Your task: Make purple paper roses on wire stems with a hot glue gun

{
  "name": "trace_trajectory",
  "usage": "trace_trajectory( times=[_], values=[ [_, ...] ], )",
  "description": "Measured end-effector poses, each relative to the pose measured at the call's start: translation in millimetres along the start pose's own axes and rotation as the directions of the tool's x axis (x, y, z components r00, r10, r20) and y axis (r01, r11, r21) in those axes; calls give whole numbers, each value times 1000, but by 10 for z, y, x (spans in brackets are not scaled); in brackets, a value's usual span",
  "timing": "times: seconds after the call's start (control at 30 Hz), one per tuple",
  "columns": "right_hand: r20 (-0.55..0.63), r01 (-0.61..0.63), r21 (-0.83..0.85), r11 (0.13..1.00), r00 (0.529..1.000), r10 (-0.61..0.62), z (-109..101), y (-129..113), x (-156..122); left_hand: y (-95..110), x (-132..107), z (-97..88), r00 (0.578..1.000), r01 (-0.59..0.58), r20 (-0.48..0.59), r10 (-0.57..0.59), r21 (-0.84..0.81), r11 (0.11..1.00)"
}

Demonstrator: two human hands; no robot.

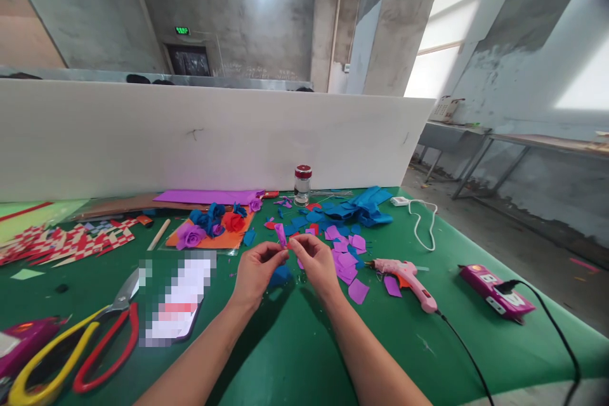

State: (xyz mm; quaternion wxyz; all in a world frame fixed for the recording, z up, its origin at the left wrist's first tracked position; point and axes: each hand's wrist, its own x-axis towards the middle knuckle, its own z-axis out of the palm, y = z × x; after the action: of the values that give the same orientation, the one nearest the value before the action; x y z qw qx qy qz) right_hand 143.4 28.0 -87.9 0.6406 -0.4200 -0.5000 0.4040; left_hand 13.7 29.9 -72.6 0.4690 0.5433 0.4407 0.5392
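Observation:
Both of my hands meet over the middle of the green table. My left hand (258,269) is closed in a pinch at the base of a small rolled piece of purple crepe paper (280,235), which stands upright. Against the same base press the thumb and fingers of my right hand (315,263); the exact grip is partly hidden by the fingertips. Cut purple petals (346,263) lie just right of my right hand. Farther right rests a pink glue gun (404,276). Behind my left hand, finished paper flowers (216,222) sit on an orange sheet.
Large scissors (111,314) and a phone (179,295) lie at left. A lidded glass jar (302,185) stands before the white partition (214,139). Blue crepe paper (364,208) is crumpled at the back. A purple power strip (497,292) and cords occupy the right.

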Motion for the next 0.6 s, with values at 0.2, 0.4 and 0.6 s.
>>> trace_trajectory(
  times=[0.2,0.4,0.6],
  values=[
    [-80,4,23,1000,997,-2,-104,-242,-89,228,-109,28,998,45,39,-42,-66,997],
    [-137,83,-349,934,981,-139,-838,-323,-559,290,-558,50,989,131,82,-119,-156,979],
    [-145,54,-793,607,951,-274,-1881,-261,-748,110,-908,164,983,181,72,-170,-181,967]
  ],
)
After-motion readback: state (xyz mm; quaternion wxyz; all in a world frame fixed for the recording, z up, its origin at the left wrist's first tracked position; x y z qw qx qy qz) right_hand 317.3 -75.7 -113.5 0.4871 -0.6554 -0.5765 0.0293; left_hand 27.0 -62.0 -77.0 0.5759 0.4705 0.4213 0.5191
